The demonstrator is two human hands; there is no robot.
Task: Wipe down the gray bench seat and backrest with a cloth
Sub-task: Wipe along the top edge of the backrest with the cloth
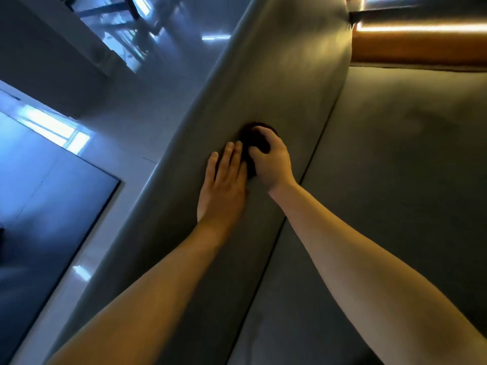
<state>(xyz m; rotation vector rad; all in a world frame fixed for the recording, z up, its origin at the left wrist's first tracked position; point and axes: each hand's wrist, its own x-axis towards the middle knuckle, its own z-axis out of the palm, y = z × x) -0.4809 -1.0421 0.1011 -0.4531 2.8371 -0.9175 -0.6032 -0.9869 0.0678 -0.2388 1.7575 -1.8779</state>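
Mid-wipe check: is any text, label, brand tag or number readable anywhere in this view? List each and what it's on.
None: no words, labels, brands, numbers or signs can be read.
The gray bench, the dark cloth gripped by the right hand, the left hand and the wooden ledge carry no print.
The glossy surface on the left shows only light reflections.

Gray bench [263,96], dark cloth [254,143], orange-brown wooden rail [421,46], plain throughout.
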